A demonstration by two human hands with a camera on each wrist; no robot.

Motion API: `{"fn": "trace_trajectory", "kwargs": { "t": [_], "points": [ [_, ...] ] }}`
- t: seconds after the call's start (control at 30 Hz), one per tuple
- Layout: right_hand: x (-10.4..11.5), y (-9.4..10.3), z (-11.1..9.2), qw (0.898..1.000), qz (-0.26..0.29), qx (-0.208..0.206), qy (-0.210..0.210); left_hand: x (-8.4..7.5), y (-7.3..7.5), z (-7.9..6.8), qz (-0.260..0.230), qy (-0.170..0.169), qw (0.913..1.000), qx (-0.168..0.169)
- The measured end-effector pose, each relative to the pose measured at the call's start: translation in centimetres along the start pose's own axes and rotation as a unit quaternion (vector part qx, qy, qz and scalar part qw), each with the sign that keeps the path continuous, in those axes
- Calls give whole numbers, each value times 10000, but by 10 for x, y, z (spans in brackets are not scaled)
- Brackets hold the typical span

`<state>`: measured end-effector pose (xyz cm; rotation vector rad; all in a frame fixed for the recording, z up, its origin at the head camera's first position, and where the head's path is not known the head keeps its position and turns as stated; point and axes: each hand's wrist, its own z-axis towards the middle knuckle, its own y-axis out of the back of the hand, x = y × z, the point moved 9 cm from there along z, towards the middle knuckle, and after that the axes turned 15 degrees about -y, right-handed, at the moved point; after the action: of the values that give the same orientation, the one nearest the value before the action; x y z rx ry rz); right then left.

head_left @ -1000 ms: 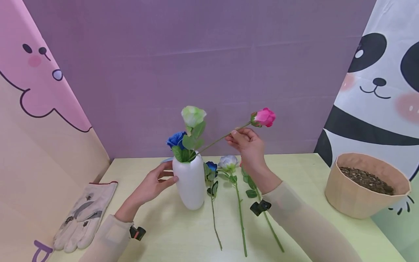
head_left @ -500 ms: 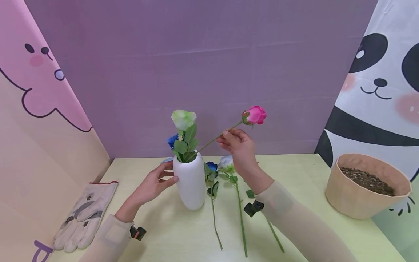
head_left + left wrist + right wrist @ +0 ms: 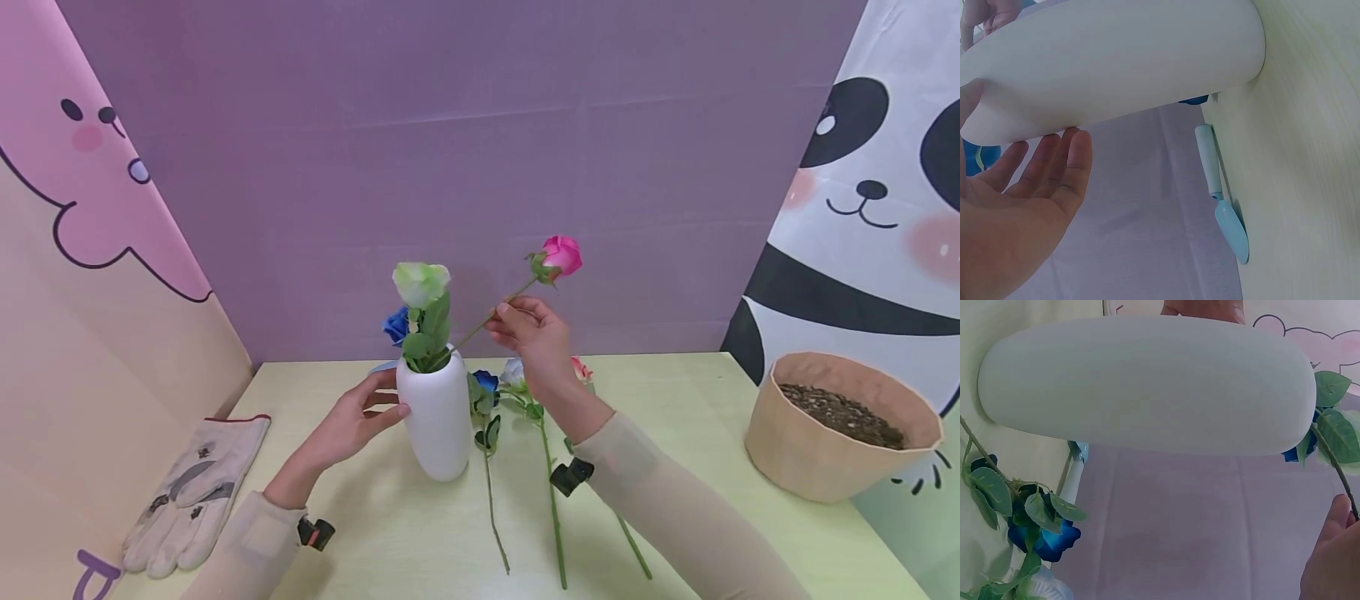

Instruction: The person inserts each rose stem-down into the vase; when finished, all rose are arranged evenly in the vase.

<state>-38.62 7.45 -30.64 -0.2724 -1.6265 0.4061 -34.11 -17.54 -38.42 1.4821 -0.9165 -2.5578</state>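
A white vase (image 3: 432,421) stands upright on the table, holding a pale green rose (image 3: 422,285) and a blue rose (image 3: 397,326). My left hand (image 3: 352,421) grips its left side near the top, thumb in front and fingers toward the back; the left wrist view shows these fingers (image 3: 1079,156) against the wall. My right hand (image 3: 531,337) pinches the stem of a pink rose (image 3: 561,256) above and right of the vase. That stem slants down into the vase mouth, where its lower end is hidden. In the right wrist view the stem (image 3: 1335,461) meets the rim.
Right of the vase lie a dark blue rose (image 3: 486,382), a whitish flower (image 3: 514,373) and a coral flower (image 3: 581,369), partly behind my right arm. Gloves (image 3: 197,492) lie far left, a soil-filled pot (image 3: 825,454) stands right, and a light blue trowel (image 3: 1209,159) lies behind the vase.
My right hand has moved left with the pink rose, its stem growing steeper. The pale green rose has shifted left and lower. My left hand and the vase have stayed in place.
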Motion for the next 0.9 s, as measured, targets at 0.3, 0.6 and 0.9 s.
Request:
{"fn": "trace_trajectory", "kwargs": {
  "t": [0.3, 0.6, 0.9],
  "points": [
    [-2, -4, 2, 9996, -221, 18, -154, 2, -1, 0, -7, 19, 10000, 7],
    [-1, -5, 4, 9980, -593, -37, -205, 6, 0, 0, 23, 41, 10000, 18],
    [5, -10, 3, 9957, -906, 99, -141, 6, 0, 0, 25, 70, 10000, 17]
  ]
}}
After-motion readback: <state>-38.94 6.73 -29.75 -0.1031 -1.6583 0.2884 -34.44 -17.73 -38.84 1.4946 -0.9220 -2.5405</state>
